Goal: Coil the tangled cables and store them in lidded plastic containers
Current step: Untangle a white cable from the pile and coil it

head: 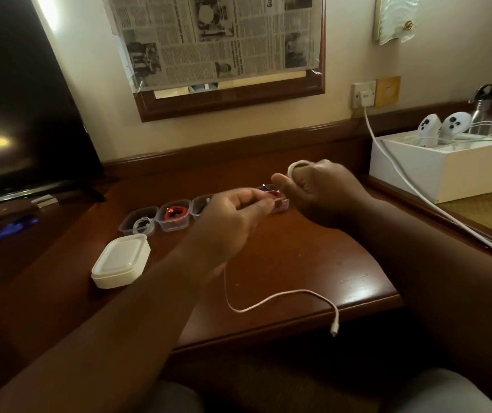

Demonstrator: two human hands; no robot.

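My right hand (322,192) grips the white cable's (280,296) coiled loops; my left hand (233,216) pinches its strand, tail trailing below toward me.

White cable (283,293) partly coiled, its tail trailing across the desk toward open containers (173,217).

Both forearms reach forward — the left hand (233,213) pinches with fingertips, the right hand (319,192) is curled into a fist.

Dark television (15,99), taped newspaper (215,37), white box (438,171) holding 2 controllers (444,126).
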